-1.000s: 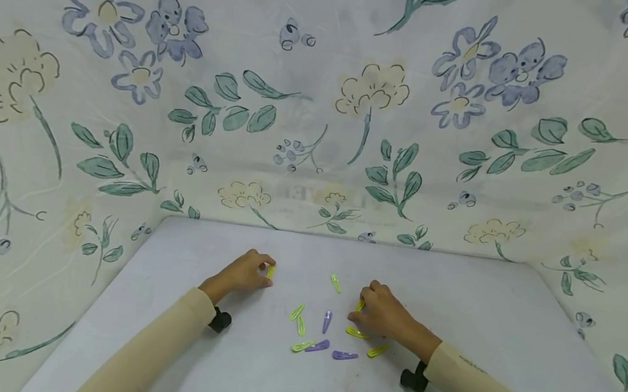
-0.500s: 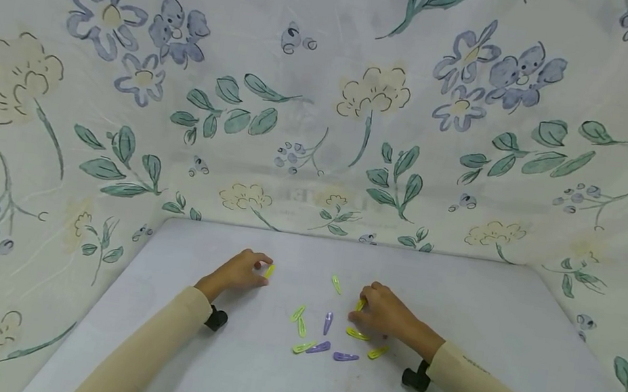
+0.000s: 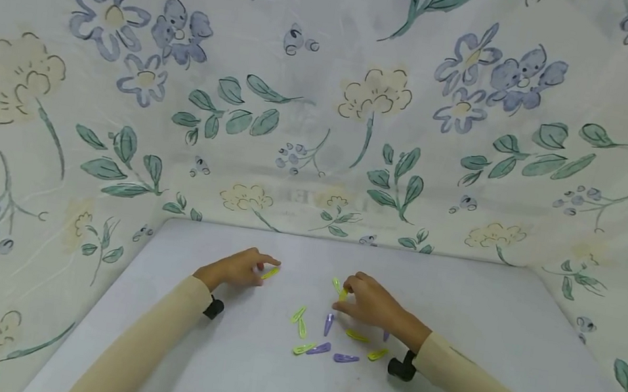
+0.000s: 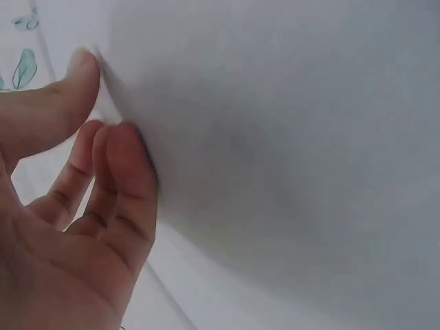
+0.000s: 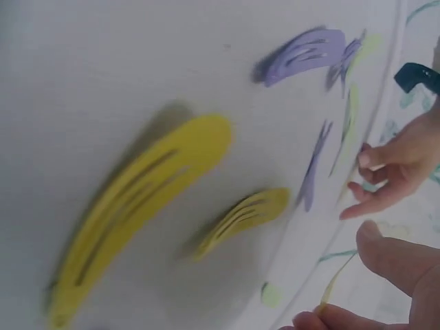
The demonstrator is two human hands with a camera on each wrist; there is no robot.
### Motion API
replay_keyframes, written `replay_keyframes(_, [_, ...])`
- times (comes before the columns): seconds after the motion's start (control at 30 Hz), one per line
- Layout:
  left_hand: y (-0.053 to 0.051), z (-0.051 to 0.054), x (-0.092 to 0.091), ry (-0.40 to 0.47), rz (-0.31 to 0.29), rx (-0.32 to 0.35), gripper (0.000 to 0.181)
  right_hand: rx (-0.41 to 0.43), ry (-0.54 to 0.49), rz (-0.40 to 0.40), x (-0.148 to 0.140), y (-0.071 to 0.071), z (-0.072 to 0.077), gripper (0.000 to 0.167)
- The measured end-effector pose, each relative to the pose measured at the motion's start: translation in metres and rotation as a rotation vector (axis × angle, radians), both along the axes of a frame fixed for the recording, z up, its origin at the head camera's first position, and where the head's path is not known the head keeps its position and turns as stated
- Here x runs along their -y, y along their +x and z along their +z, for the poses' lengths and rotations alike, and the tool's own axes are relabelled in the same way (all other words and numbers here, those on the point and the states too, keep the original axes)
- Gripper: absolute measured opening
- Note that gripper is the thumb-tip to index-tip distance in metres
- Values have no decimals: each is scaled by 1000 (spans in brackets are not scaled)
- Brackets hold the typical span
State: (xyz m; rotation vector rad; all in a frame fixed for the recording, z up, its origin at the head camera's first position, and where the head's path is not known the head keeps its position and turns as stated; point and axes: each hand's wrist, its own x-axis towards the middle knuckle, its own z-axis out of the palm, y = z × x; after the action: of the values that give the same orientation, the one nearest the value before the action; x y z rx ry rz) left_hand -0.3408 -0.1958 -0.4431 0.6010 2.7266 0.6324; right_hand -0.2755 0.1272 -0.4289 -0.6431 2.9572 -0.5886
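My left hand [image 3: 235, 268] is at the far left of the table, index finger stretched past a yellow hair clip [image 3: 271, 273] that lies beside its fingertips. In the left wrist view the thumb and fingers [image 4: 130, 161] stand apart with nothing between them. My right hand [image 3: 374, 301] pinches another yellow hair clip [image 3: 343, 294] between thumb and finger; the right wrist view shows this held clip [image 5: 337, 282] edge-on. Just left of it is a light green hair clip [image 3: 336, 284], partly covered by the held clip or fingers.
Nearer me lie two yellow clips [image 3: 357, 335], several purple clips [image 3: 346, 358] and several light green clips [image 3: 302, 327]. One purple clip [image 3: 386, 334] is partly hidden by my right wrist. A floral sheet [image 3: 319, 157] rises behind the white table [image 3: 243, 372].
My left hand has let go of its yellow hair clip, which now lies on the table. My right hand has moved left with its yellow clip, towards the far light green one.
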Motion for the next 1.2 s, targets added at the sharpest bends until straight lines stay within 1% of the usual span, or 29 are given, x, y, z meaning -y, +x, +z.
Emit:
replay_keyframes(0.07, [-1,4,0,-6,-50,-12,53,9,-6,11,5,-2,2,44])
replay_keyframes(0.1, [-1,6,0,-17,-65,-19,51,13,-9,15,7,-2,2,44])
replay_keyframes(0.17, [0,7,-1,-30,-74,-30,48,14,-10,30,12,-3,2,45])
replay_keyframes(0.3, [-3,1,-1,-58,-41,-26,46,13,-7,49,18,-1,0,47])
replay_keyframes(0.43, [-5,-2,-1,-63,-2,-15,44,6,-10,67,25,-2,0,46])
replay_keyframes(0.6, [-5,-1,-3,-61,22,-8,42,25,-35,97,36,-6,3,47])
replay_keyframes(0.73, [-3,1,-4,-61,27,-5,42,45,-60,125,48,-10,5,46])
replay_keyframes(0.93, [5,2,9,-36,49,-2,44,45,-104,177,69,-21,5,43])
replay_keyframes(1.03, [6,1,18,-29,66,-15,44,34,-126,209,79,-26,5,42])
replay_keyframes(1.2, [6,-2,32,-27,97,-22,42,16,-165,247,99,-35,3,44])
